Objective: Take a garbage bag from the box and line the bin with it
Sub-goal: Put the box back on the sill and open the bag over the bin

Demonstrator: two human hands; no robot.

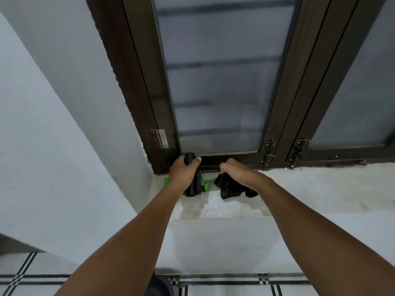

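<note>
On the window ledge: I see both hands working side by side at the foot of the brown window frame (136, 86).
Left hand (183, 169): fingers and thumb curled round a black garbage-bag roll (189, 157); the roll's round end sticks up above my knuckles, thumb pressed on its right side.
Roll tail: black plastic hangs from under the left palm down to the ledge (299, 189).
Green box (205, 185): directly beneath the left hand, mostly hidden by it; I only see green at the wrist's left and at the palm's lower right.
Right hand (237, 174): fingers bent down, gripping a crumpled black garbage bag (228, 189), which bunches out below and to both sides of the palm.
Gap: the two hands are near each other, not touching.
Bin (159, 285): I make out a dark rounded edge low between my forearms, well apart from both hands; I cannot tell more.
Latches (269, 152): right of the right hand, on the frame.
</note>
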